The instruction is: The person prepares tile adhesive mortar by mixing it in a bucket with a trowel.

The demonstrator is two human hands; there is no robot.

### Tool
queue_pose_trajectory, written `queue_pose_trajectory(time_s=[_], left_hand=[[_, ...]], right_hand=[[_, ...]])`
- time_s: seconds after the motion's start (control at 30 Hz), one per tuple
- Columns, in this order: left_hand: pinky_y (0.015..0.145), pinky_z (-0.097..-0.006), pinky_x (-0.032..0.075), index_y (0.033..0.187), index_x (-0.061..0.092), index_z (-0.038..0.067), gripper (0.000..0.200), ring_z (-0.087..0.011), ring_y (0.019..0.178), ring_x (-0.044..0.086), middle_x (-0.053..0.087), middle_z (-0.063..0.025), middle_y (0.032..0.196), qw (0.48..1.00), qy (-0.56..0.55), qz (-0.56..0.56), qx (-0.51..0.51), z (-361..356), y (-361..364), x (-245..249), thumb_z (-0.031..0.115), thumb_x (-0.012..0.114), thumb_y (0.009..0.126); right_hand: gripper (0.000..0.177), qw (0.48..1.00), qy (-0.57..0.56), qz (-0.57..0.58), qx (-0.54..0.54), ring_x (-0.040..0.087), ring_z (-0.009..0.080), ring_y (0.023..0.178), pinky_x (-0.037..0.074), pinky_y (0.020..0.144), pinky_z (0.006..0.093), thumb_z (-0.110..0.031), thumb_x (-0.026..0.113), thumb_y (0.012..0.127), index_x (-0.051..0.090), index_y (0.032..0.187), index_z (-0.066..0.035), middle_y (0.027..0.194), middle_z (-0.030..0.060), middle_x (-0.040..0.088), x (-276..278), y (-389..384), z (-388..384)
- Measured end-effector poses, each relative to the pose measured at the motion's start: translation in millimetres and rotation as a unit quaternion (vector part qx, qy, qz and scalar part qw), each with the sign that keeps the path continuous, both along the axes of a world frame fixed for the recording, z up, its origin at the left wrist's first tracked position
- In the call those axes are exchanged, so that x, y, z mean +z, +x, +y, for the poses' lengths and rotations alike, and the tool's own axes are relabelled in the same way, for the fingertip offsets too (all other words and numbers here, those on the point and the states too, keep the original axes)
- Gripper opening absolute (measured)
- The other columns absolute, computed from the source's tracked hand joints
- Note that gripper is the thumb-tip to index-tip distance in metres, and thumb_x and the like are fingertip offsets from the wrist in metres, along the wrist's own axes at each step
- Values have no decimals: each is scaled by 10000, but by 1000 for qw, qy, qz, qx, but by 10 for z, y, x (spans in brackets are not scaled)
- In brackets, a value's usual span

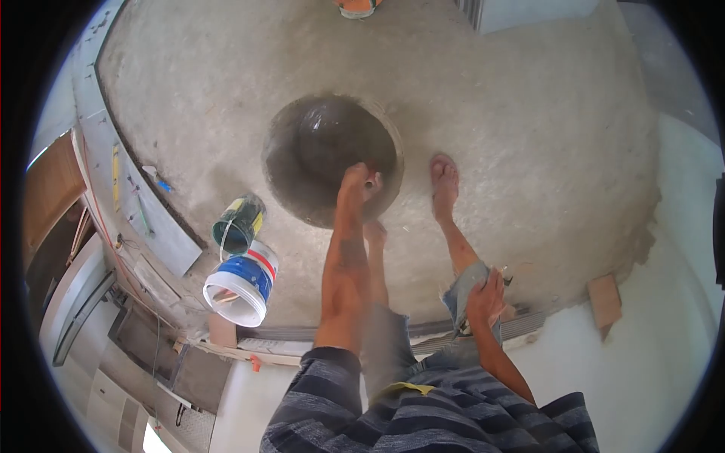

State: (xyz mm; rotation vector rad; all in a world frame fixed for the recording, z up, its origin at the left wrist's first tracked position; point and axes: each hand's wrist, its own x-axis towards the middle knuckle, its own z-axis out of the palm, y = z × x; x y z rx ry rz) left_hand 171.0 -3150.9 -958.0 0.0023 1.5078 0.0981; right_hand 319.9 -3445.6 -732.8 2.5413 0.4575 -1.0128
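A round dark metal pan (302, 162) with wet grey cement in it lies on the rough cement floor (529, 128). My left hand (356, 185) reaches straight down to the pan's near rim, its fingers closed on the edge. My right hand (483, 297) rests on my right knee against the denim shorts, fingers bent; a small dark thing shows by the fingertips, and I cannot tell whether it is held. My bare feet stand just before the pan, one (443, 181) beside its right edge, the other (374, 234) below my left hand.
A teal bucket (238, 223) and a white-and-blue bucket (243, 283) stand left of the pan. Grey tiles (143, 219) line the floor's left edge. A brick piece (605, 298) lies at the right by the white surface (649, 340). An orange object (355, 7) is at the top.
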Motion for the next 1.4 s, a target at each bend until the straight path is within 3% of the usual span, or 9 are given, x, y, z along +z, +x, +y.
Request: queue_pose_trajectory(time_s=[0.17,0.33,0.47,0.57,0.67,0.77,0.87,1.17,1.4], left_hand=[[442,-266,483,973,511,-66,195,-186,563,519,508,-140,797,818,-168,-240,496,215,37,-179,72,477,840],[438,-260,476,973,511,-62,198,-183,562,519,500,-134,769,688,-219,-356,593,578,158,-91,92,472,855],[434,-255,470,972,510,-59,202,-180,562,519,494,-129,747,719,-184,-349,573,828,-86,198,108,468,866],[432,-252,465,972,510,-57,207,-179,562,519,489,-125,731,850,-92,-224,467,804,-335,578,120,465,875],[426,-256,451,947,538,-39,215,-160,579,535,502,-88,650,985,144,90,-27,621,-346,1046,154,474,876],[533,-368,506,896,587,-31,200,-264,673,632,594,-160,668,869,234,221,-375,708,-362,1329,130,483,836],[647,-446,509,983,607,1,244,-364,763,641,630,-211,768,644,412,304,-568,709,-489,985,139,475,832],[743,-464,516,1233,466,-5,444,-411,809,627,625,-255,874,524,412,225,-710,708,-414,154,135,478,811],[776,-456,517,1067,565,10,296,-392,877,631,631,-238,931,570,346,193,-720,409,-522,260,147,482,818]], right_hand=[[439,999,29,-16,19,459,309,1196,390,923,492,-234,452,887,437,1302,-92,1335,121,452,41,116,222],[442,998,42,-30,37,462,317,1191,397,919,488,-227,449,884,434,1303,-85,1335,133,448,76,192,374],[445,997,48,-33,47,464,324,1187,402,916,484,-221,447,882,431,1303,-80,1335,143,444,98,225,486],[447,997,55,-28,46,466,329,1185,406,914,482,-217,445,881,429,1304,-76,1335,150,441,105,237,576],[448,997,58,-27,43,468,334,1182,410,911,479,-213,444,879,427,1304,-71,1335,157,438,116,250,639],[450,997,60,-27,42,469,338,1179,414,909,477,-209,442,877,425,1304,-67,1335,165,436,115,258,690],[454,998,51,-26,33,468,342,1180,411,914,476,-215,440,878,421,1305,-60,1339,167,431,141,262,798],[455,997,63,-34,34,466,345,1180,404,938,457,-205,475,858,444,1284,-49,1302,181,464,95,104,603],[461,999,10,-40,0,485,331,1158,423,917,455,-201,495,847,446,1284,-63,1295,154,474,129,-22,511]])
